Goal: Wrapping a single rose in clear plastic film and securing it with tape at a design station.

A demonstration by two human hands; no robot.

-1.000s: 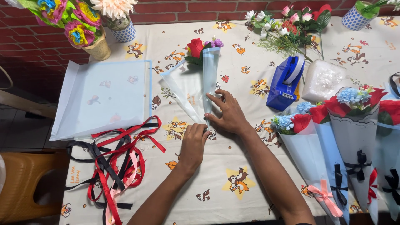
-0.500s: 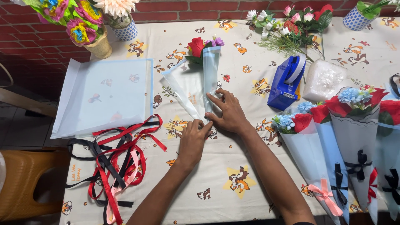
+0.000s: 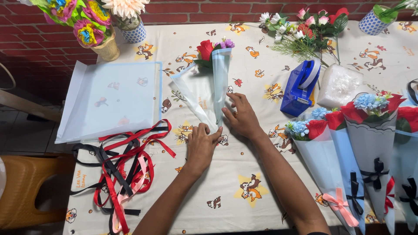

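On the table, half-wrapped translucent bouquet [image 3: 212, 78]

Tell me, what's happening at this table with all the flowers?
A person is wrapping a small bunch of flowers in a translucent sheet on the patterned tablecloth. The left hand and the right hand both press at the narrow bottom of the cone. Finished bouquets lie at the right, loose ribbons and spare sheets at the left, and a blue tape dispenser stands nearby.

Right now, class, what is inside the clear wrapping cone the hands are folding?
At the clear cone's open top, a red rose and purple flowers show. Their stems are barely visible through the wrap.
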